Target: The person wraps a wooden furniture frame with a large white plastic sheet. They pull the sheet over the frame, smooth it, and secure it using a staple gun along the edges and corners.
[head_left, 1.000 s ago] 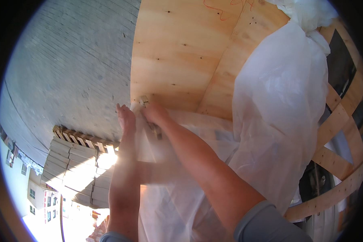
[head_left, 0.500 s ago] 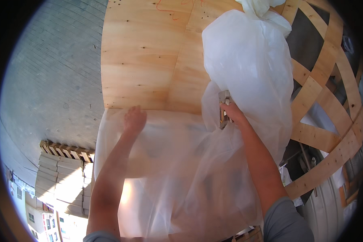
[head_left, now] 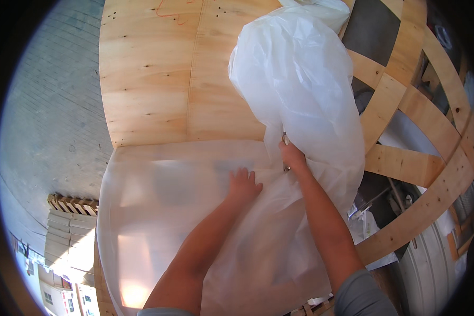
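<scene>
Translucent plastic sheeting (head_left: 163, 195) lies over the lower part of a plywood panel (head_left: 147, 84) and gathers into a puffed, bunched mass (head_left: 300, 79) on the right. Flat on the sheeting near the middle, my left hand (head_left: 244, 184) presses with its fingers spread. To its right, my right hand (head_left: 293, 157) is closed round a metal staple gun (head_left: 284, 138) beside the foot of the bunched plastic. Most of the staple gun is covered by that hand; only its ends show.
Crossed wooden slats (head_left: 384, 105) form an open lattice at the right, with gaps between them. A grey concrete floor (head_left: 52, 105) runs along the left. Stacked flat boards (head_left: 63, 237) and a wooden pallet (head_left: 71, 204) stand at lower left.
My left hand has moved right from the sheeting's upper left edge to its middle, near my right hand. The right hand keeps the staple gun, now turned edge-on. The whole view has shifted.
</scene>
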Motion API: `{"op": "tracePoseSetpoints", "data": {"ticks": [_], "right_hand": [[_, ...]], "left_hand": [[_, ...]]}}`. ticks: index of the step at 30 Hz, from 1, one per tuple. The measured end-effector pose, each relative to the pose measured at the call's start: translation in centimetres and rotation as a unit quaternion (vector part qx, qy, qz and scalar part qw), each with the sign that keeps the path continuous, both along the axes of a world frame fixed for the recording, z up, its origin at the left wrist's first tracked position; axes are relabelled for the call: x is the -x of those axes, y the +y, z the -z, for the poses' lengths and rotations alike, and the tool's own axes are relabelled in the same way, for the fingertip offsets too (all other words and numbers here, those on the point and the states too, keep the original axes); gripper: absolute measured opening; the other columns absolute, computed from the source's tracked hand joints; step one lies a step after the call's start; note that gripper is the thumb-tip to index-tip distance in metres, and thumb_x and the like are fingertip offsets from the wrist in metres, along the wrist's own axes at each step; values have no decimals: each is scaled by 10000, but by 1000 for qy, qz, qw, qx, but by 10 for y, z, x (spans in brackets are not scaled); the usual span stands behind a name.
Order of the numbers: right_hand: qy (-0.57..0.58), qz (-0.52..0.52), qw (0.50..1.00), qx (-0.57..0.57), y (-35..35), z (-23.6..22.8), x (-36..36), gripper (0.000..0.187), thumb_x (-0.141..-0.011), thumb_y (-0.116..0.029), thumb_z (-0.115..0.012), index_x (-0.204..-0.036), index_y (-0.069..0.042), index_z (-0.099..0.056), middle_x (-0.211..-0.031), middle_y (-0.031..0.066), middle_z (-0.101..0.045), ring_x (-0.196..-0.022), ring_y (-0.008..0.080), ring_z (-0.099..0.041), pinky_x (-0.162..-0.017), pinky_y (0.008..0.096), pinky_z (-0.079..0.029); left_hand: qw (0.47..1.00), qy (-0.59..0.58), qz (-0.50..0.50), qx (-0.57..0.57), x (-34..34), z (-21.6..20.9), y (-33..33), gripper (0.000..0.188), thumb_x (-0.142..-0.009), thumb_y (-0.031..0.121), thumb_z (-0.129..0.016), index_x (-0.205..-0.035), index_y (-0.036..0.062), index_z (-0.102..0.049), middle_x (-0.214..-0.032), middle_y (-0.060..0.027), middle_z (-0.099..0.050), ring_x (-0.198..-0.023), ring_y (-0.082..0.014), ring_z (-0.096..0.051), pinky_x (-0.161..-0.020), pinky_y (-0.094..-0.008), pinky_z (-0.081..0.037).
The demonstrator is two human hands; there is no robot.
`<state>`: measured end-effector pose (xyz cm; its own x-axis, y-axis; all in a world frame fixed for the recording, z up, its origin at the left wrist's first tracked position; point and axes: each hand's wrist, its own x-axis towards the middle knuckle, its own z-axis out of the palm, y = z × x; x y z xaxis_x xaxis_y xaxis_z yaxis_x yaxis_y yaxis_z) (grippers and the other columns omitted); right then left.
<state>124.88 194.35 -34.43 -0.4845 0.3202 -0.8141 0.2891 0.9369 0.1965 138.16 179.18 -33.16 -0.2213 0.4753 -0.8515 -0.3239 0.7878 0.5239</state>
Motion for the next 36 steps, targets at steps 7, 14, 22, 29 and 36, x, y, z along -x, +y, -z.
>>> {"op": "tracePoseSetpoints", "data": {"ticks": [7,14,22,29,36], "right_hand": [[-228,-94,962,118,-32,22,-5,449,-832,-310,-547,-1109,38,-616,-1090,265,-640,-993,409,-627,-896,457,-482],[-189,-114,972,78,-8,64,-20,397,-807,-279,-541,-987,59,-644,-894,242,-672,-882,392,-654,-774,454,-521],[-91,-3,996,-4,78,95,-47,382,-792,-284,-544,-924,56,-658,-808,216,-666,-805,367,-655,-723,447,-517],[-217,16,975,48,31,69,-22,373,-777,-294,-557,-842,58,-659,-714,192,-654,-696,331,-655,-664,431,-507],[-432,49,898,61,12,72,-24,344,-810,-285,-559,-865,40,-657,-797,192,-666,-674,316,-657,-615,446,-539]], "left_hand": [[1000,0,-8,1,-20,1,7,608,-957,473,-396,-1445,111,-373,-1505,-168,-335,-1401,-354,-280,-1090,-616,-190],[994,77,8,-82,-18,-14,29,563,-945,410,-447,-1423,122,-381,-1477,-147,-370,-1391,-332,-306,-1062,-616,-272],[993,69,-4,-97,-9,-26,31,515,-934,411,-433,-1345,102,-460,-1431,-153,-413,-1345,-335,-357,-1025,-609,-324],[991,54,2,-121,-10,-37,36,516,-921,439,-449,-1312,107,-508,-1422,-153,-421,-1341,-336,-364,-1024,-609,-327],[991,53,-29,-122,-13,-35,37,528,-937,416,-451,-1351,90,-474,-1439,-168,-392,-1371,-343,-319,-1053,-612,-286]]}}
